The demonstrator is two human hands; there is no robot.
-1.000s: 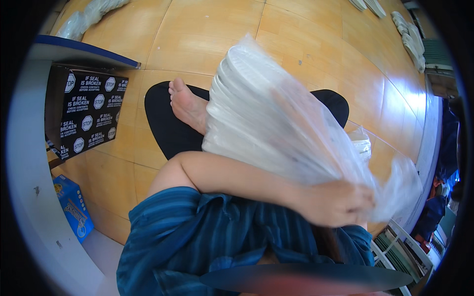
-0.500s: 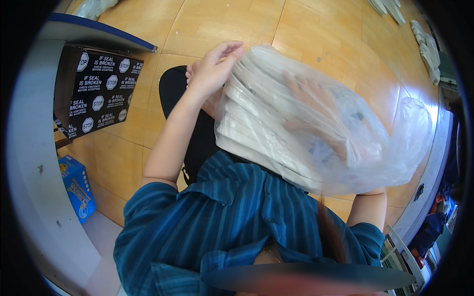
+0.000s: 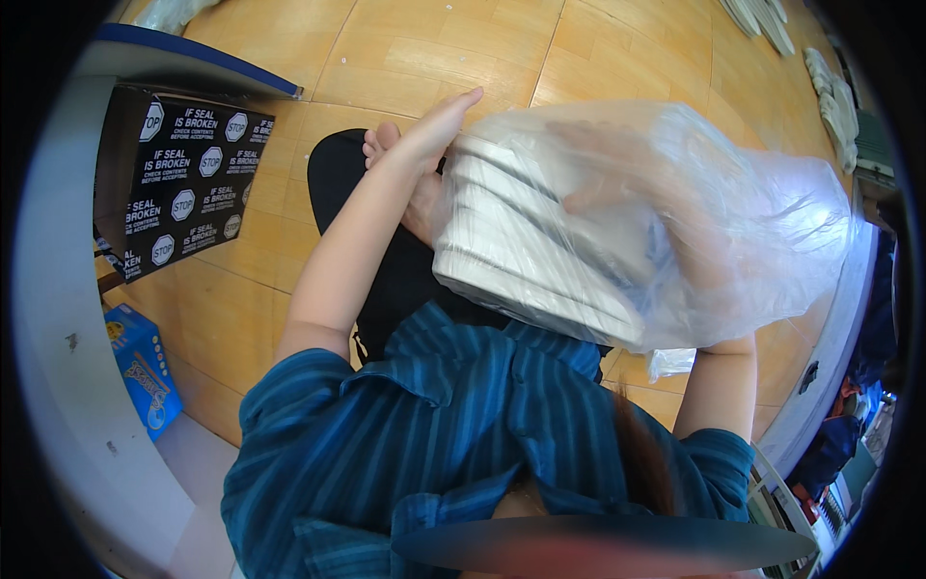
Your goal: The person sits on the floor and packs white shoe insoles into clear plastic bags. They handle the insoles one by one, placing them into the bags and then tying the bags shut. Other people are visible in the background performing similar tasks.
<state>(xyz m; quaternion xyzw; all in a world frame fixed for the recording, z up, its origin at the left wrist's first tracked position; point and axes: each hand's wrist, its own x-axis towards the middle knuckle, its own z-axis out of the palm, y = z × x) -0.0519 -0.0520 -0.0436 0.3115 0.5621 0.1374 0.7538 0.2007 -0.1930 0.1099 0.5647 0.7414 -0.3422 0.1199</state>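
A clear plastic bag [image 3: 772,241] lies across my lap with a stack of white flat pieces [image 3: 531,251] inside it; their exact kind is hard to make out. My left hand [image 3: 439,132] is held flat with straight fingers at the bag's closed left end, against the stack. From the lower right, my right arm reaches into the bag. Through the cloudy film my right hand [image 3: 632,164] shows over the top of the stack, thumb and fingers apart and lying along the pieces. The film blurs its fingertips.
I sit on a tan tiled floor [image 3: 434,48]. At left stand a black printed carton [image 3: 188,179] and a blue box [image 3: 145,372] beside a pale cabinet panel [image 3: 68,386]. More white pieces [image 3: 834,111] lie at the far right. A small clear wrapper [image 3: 672,363] lies near my right forearm.
The stack has tilted and slid slightly right and toward me within the bag. My right hand has shifted up over it, and the left hand's fingers have straightened.
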